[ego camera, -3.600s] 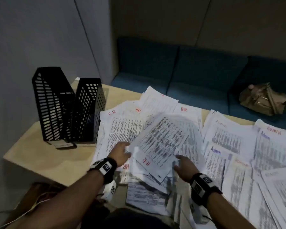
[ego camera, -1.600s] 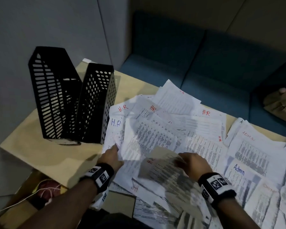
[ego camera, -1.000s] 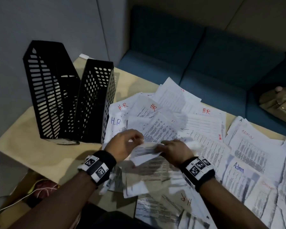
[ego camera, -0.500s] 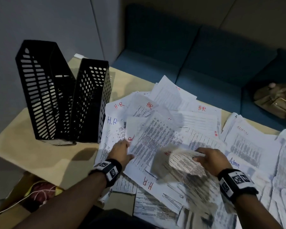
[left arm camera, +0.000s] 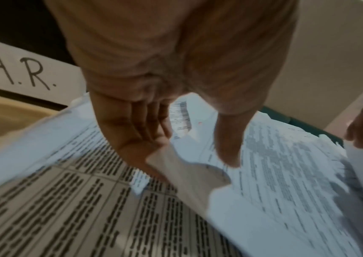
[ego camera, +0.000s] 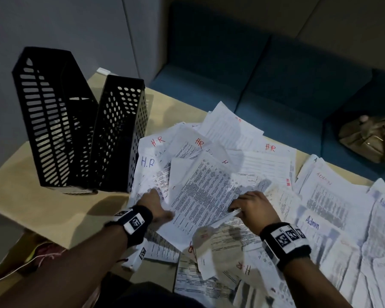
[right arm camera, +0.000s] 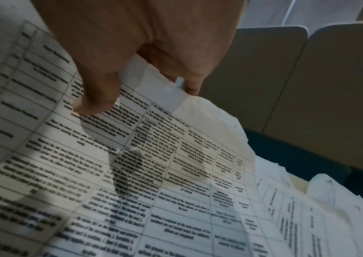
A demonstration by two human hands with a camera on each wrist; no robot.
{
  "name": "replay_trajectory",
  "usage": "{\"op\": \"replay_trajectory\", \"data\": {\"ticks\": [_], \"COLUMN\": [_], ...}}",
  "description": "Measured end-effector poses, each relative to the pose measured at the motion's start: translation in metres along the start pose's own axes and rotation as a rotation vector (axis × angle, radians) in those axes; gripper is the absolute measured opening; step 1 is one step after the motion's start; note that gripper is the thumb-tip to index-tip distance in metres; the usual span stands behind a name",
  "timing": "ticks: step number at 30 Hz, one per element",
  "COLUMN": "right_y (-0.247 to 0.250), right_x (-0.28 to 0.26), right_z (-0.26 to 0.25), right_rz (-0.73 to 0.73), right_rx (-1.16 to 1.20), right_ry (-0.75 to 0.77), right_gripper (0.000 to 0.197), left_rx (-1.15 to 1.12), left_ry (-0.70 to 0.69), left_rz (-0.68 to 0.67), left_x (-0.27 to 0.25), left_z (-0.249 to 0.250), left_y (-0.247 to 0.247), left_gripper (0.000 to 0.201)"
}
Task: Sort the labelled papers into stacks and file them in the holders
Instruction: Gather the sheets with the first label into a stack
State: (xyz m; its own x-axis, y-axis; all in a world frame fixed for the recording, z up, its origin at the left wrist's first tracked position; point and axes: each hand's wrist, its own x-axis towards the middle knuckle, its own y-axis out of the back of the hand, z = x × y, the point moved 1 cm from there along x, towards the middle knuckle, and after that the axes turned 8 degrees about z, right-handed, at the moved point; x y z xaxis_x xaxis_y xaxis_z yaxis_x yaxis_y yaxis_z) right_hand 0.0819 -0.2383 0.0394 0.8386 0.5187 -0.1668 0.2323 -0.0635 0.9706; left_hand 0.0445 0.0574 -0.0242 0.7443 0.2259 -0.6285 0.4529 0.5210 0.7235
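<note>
A printed sheet is lying atop the HR-marked papers on the tabletop, the right hand pinching its edge, the left hand pressing flat with straight fingers beside two black holders.

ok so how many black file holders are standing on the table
2. The taller slotted holder stands at the table's far left; the shorter round-holed holder stands right beside it, next to the HR papers. None seem hidden.

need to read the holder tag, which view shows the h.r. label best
The left wrist view: the H.R. label is large and legible beside the left hand. The head view shows only a sliver under the holders; the right wrist view misses it.
</note>
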Motion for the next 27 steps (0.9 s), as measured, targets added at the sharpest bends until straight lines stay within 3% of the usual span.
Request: {"op": "replay_trajectory", "data": {"ticks": [2, 4, 6, 10, 13, 15, 17, 18, 21, 24, 27], "right_y": [-0.002, 0.0, 0.005, 0.014, 0.01, 0.005, -0.001, -0.004, -0.008, -0.005, 0.005], "right_x": [-0.005, -0.009, -0.01, 0.001, 0.011, 0.011, 0.008, 0.006, 0.004, 0.009, 0.018], "right_z": [0.001, 0.004, 0.006, -0.005, -0.012, -0.013, -0.012, -0.011, -0.008, -0.011, -0.019], "right_rz": [0.014, 0.027, 0.059, 0.152, 0.15, 0.165, 0.191, 0.197, 0.177, 0.16, 0.191], "right_rx": [0.004, -0.016, -0.024, -0.032, -0.038, -0.036, -0.049, -0.062, -0.081, -0.087, -0.092], "right_ry": [-0.002, 0.027, 0.053, 0.137, 0.184, 0.187, 0.186, 0.181, 0.154, 0.153, 0.172], "right_gripper": [0.019, 0.019, 0.023, 0.028, 0.022, 0.022, 0.026, 0.03, 0.037, 0.031, 0.019], "left_rx": [0.054, 0.012, -0.016, -0.072, -0.083, -0.197, -0.488, -0.527, -0.589, -0.571, -0.515], "left_ry": [-0.068, -0.176, -0.318, -0.554, -0.532, -0.379, -0.248, -0.182, -0.018, -0.143, -0.39], "left_rz": [0.081, 0.246, 0.34, 0.193, 0.223, 0.298, 0.29, 0.281, 0.275, 0.168, 0.207], "left_x": [-0.005, -0.003, 0.005, 0.0, -0.005, -0.004, -0.002, -0.001, 0.003, -0.006, -0.021], "left_z": [0.004, 0.004, 0.004, 0.019, 0.032, 0.03, 0.027, 0.027, 0.028, 0.039, 0.049], "left_y": [-0.001, 0.007, 0.017, 0.015, -0.001, -0.009, -0.015, -0.017, -0.02, -0.003, 0.009], "left_gripper": [0.057, 0.028, 0.022, 0.016, 0.012, 0.007, 0.029, 0.031, 0.014, 0.006, 0.015]}}
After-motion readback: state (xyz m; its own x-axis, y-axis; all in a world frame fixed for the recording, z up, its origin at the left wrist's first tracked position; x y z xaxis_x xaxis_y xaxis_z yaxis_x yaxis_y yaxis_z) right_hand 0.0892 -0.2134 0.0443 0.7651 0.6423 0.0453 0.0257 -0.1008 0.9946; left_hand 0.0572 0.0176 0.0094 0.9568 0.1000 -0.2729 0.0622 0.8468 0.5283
